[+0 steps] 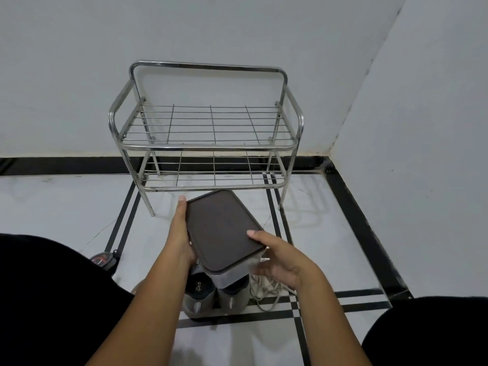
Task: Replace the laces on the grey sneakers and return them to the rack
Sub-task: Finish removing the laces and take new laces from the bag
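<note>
Both hands hold a clear plastic box with a dark brown lid (220, 228) above the floor. My left hand (182, 231) lies along its left side, fingers stretched toward the far corner. My right hand (277, 257) grips the near right corner, thumb on the lid. Under the box stand two grey sneakers (211, 294), side by side with heels toward me and partly hidden. Pale laces (264, 289) lie in a loose heap on the floor just right of the shoes. The metal two-shelf rack (206, 146) stands against the wall beyond, both shelves bare.
A small dark object with red marks (103, 260) lies on the floor at the left. My knees in black fill the lower left and lower right corners. The white tiled floor has black stripes, and a wall corner closes in on the right.
</note>
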